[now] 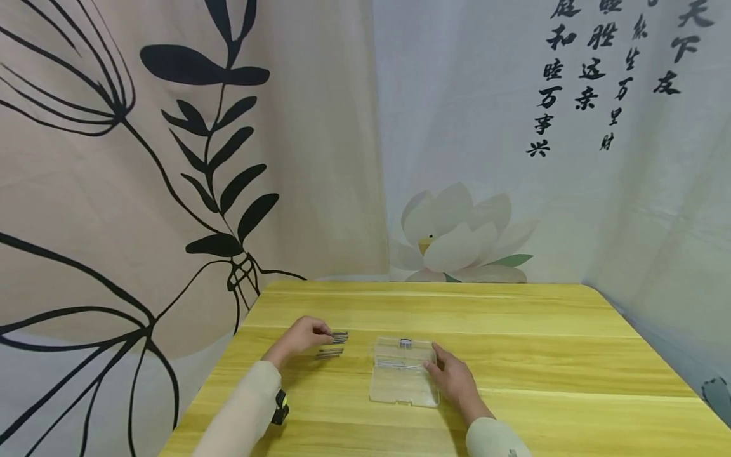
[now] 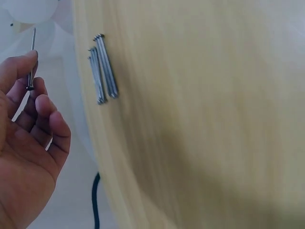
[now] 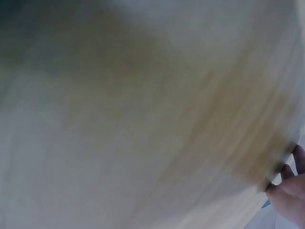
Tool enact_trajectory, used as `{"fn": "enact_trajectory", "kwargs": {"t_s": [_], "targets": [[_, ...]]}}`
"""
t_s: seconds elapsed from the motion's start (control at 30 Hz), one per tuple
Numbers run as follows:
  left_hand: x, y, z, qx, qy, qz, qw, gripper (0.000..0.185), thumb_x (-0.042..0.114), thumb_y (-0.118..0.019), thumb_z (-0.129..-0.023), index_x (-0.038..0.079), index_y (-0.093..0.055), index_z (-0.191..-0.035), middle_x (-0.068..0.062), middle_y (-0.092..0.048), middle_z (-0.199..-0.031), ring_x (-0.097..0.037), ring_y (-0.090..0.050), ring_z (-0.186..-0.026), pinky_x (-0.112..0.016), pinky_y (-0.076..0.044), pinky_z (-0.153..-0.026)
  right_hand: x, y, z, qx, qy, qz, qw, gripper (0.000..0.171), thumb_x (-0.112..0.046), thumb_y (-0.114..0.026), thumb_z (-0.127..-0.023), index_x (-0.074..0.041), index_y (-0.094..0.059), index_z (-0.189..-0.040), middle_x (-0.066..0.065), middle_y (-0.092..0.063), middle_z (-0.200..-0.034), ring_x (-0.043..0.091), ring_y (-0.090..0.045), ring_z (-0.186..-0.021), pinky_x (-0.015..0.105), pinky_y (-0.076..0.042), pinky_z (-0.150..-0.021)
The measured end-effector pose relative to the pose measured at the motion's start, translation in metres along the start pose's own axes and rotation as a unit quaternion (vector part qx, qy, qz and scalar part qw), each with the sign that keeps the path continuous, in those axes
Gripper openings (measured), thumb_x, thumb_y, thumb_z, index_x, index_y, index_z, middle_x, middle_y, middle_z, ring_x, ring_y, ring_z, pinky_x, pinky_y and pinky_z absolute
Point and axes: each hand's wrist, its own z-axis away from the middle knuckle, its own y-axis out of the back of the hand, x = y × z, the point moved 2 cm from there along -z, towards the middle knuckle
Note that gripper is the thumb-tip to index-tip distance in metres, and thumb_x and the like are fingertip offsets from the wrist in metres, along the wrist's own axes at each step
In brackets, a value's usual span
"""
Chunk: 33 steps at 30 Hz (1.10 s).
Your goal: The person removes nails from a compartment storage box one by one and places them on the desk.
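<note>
The left hand [image 2: 26,143] sits nearest, fingers curled, pinching one thin nail [image 2: 32,57] between thumb and fingertip. On the yellow table [image 1: 514,355], just right of it, lie loose nails [image 1: 334,344]. Further right, the right hand [image 1: 454,379] rests relaxed against the clear plastic case's [image 1: 402,379] right edge, fingers touching it.

Thin steel nails [image 1: 333,344] lie in two small bunches; a clear flat box [image 1: 403,379] lies open just beside them.
</note>
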Motion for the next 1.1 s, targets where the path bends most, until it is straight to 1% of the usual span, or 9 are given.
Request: {"fn": "enact_trajectory", "kwargs": {"t_s": [0.1,0.17,0.3,0.4,0.57,0.67,0.8,0.97,1.1], "targets": [[-0.004,0.002,0.006,0.001,0.001,0.003,1.0000,0.009,0.011,-0.068,-0.095,0.004,-0.073,-0.095,-0.002,-0.068,-0.093,-0.019,-0.059,-0.084,-0.047,-0.051,-0.077,0.000,0.000,0.000,-0.002,-0.004,-0.004,1.000,0.056,-0.027,-0.056,-0.103,0.001,-0.042,-0.148,0.029,-0.049,-0.140,0.050,-0.039,-0.133,0.062,-0.032,-0.106],[-0.007,0.003,0.009,0.000,0.005,0.001,1.0000,0.009,0.013,-0.069,-0.095,0.005,-0.073,-0.095,-0.001,-0.068,-0.093,-0.019,-0.059,-0.083,-0.043,-0.050,-0.074,0.000,-0.001,0.000,-0.003,-0.008,-0.008,1.000,0.055,-0.027,-0.056,-0.103,0.001,-0.041,-0.148,0.029,-0.049,-0.141,0.050,-0.039,-0.133,0.062,-0.031,-0.106],[-0.013,0.003,0.014,-0.007,0.010,-0.004,0.9999,0.011,0.015,-0.069,-0.095,0.004,-0.074,-0.096,-0.001,-0.066,-0.088,-0.020,-0.056,-0.077,-0.037,-0.047,-0.067,0.001,-0.002,0.001,-0.003,-0.011,-0.009,1.000,0.055,-0.026,-0.056,-0.103,0.000,-0.041,-0.149,0.029,-0.049,-0.141,0.050,-0.038,-0.133,0.061,-0.031,-0.107],[-0.019,0.001,0.016,-0.014,0.008,-0.005,0.9999,0.011,0.014,-0.069,-0.095,0.004,-0.074,-0.094,-0.002,-0.065,-0.084,-0.019,-0.053,-0.071,-0.034,-0.046,-0.062,0.000,-0.001,0.001,-0.002,-0.011,-0.007,1.000,0.055,-0.026,-0.056,-0.102,0.000,-0.041,-0.149,0.029,-0.048,-0.141,0.050,-0.038,-0.133,0.061,-0.031,-0.107],[-0.026,-0.005,0.020,-0.021,0.017,0.020,0.9994,0.010,0.011,-0.068,-0.094,0.003,-0.074,-0.093,-0.005,-0.065,-0.079,-0.017,-0.052,-0.064,-0.032,-0.046,-0.056,-0.001,-0.001,0.001,0.000,-0.012,-0.005,1.000,0.055,-0.025,-0.057,-0.102,0.001,-0.041,-0.148,0.028,-0.048,-0.141,0.050,-0.038,-0.134,0.061,-0.030,-0.107],[-0.027,-0.008,0.022,-0.022,0.027,0.029,0.9990,0.010,0.011,-0.068,-0.094,0.002,-0.073,-0.095,-0.006,-0.065,-0.079,-0.016,-0.051,-0.063,-0.030,-0.044,-0.055,-0.001,-0.001,0.002,-0.001,-0.014,-0.004,1.000,0.055,-0.026,-0.056,-0.102,0.000,-0.041,-0.148,0.028,-0.048,-0.141,0.050,-0.038,-0.134,0.062,-0.030,-0.107],[-0.029,-0.011,0.024,-0.016,0.029,0.026,0.9991,0.010,0.010,-0.069,-0.093,0.001,-0.073,-0.094,-0.004,-0.064,-0.079,-0.016,-0.051,-0.065,-0.031,-0.044,-0.056,-0.002,0.000,0.002,-0.002,-0.015,-0.003,1.000,0.055,-0.026,-0.056,-0.102,0.000,-0.041,-0.149,0.028,-0.048,-0.141,0.051,-0.037,-0.133,0.063,-0.030,-0.106],[-0.031,-0.014,0.023,-0.003,0.027,0.010,0.9996,0.007,0.011,-0.072,-0.090,0.005,-0.073,-0.090,0.000,-0.063,-0.080,-0.015,-0.051,-0.068,-0.030,-0.044,-0.058,-0.002,0.000,0.002,-0.003,-0.018,-0.002,1.000,0.055,-0.026,-0.056,-0.102,-0.001,-0.041,-0.149,0.028,-0.048,-0.142,0.051,-0.037,-0.134,0.063,-0.030,-0.106],[-0.031,-0.016,0.022,0.004,0.019,-0.004,0.9998,0.005,0.010,-0.074,-0.089,0.005,-0.073,-0.087,0.000,-0.062,-0.078,-0.014,-0.050,-0.066,-0.029,-0.043,-0.057,-0.001,0.000,0.002,-0.004,-0.018,-0.002,1.000,0.055,-0.027,-0.056,-0.103,-0.001,-0.041,-0.149,0.029,-0.047,-0.142,0.051,-0.036,-0.134,0.063,-0.030,-0.106]]}}
